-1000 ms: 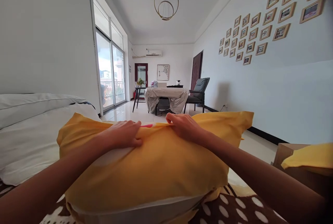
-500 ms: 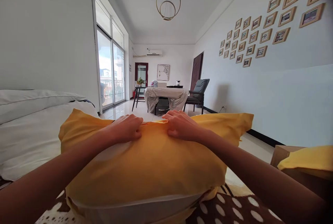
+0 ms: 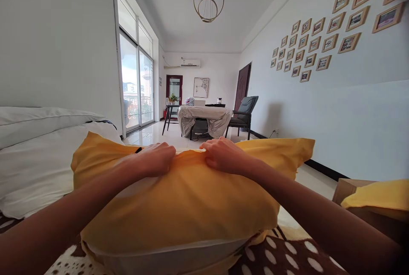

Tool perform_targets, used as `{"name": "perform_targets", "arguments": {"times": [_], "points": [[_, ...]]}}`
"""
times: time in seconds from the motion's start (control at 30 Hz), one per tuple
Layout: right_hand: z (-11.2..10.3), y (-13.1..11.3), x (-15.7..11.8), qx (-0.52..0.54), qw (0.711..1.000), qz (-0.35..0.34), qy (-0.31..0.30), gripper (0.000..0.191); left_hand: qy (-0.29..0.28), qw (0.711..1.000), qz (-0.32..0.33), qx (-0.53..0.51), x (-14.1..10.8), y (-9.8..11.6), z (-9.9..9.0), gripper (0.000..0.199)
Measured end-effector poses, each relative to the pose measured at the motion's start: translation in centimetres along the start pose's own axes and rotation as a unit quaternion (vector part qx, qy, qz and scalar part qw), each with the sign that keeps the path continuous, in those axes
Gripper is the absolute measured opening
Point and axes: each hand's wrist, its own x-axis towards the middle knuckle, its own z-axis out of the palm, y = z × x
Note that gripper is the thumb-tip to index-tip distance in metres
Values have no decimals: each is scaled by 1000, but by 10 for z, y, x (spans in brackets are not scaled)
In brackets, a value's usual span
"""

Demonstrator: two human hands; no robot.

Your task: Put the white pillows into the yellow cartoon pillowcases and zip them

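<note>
A yellow pillowcase (image 3: 191,211) lies in front of me, partly over a white pillow (image 3: 172,260) that shows along its lower edge. My left hand (image 3: 156,158) is closed on the pillowcase's far edge, left of the middle. To the right, a short gap away, my right hand (image 3: 225,155) pinches the same edge. Between the hands the cloth is bunched in small folds. The fingertips of both hands are largely hidden behind the knuckles and the cloth.
White pillows (image 3: 38,155) are stacked at the left. Below lies a brown bedspread with white spots (image 3: 287,256). At right, yellow cloth (image 3: 380,196) rests on a cardboard box (image 3: 345,187). Farther off stand a covered table (image 3: 204,113) and a dark chair (image 3: 244,113).
The view has shifted slightly. Both hands keep their hold on the pillowcase edge, with the left fingers curled a little more. A small dark patch now shows beside the left hand.
</note>
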Motion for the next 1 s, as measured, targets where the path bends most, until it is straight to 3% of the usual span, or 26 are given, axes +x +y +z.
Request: {"name": "perform_targets", "arguments": {"times": [0.13, 0.23, 0.33, 0.4, 0.47, 0.57, 0.67, 0.87, 1.0], "points": [[1, -2, -1, -1, 1000, -13, 14, 25, 15, 1000, -14, -10, 2, -4, 6, 8], [-3, -3, 0, 15, 1000, -7, 16, 17, 29, 996, -1, -80, 5, -17, 13, 12], [-5, -1, 3, 38, 998, 19, 40, 27, 38, 989, 23, -141, 7, -28, 20, 25], [-4, -2, 4, 56, 994, 32, 89, 26, 38, 989, 20, -141, 7, -32, 23, 31], [-1, -6, 3, 58, 982, 34, 178, 19, 32, 991, 12, -127, 8, -34, 26, 35], [5, -20, -2, 28, 967, -37, 252, 16, 36, 993, 8, -113, 9, -33, 30, 41], [16, -34, -8, -14, 972, -119, 204, 19, 61, 992, 1, -110, 10, -33, 33, 47], [48, -48, -22, -73, 949, -127, 280, 20, 96, 989, -19, -107, 11, -33, 33, 56], [60, -46, -26, -74, 938, -150, 305, 22, 162, 983, 2, -85, 6, -39, 28, 51]]}}
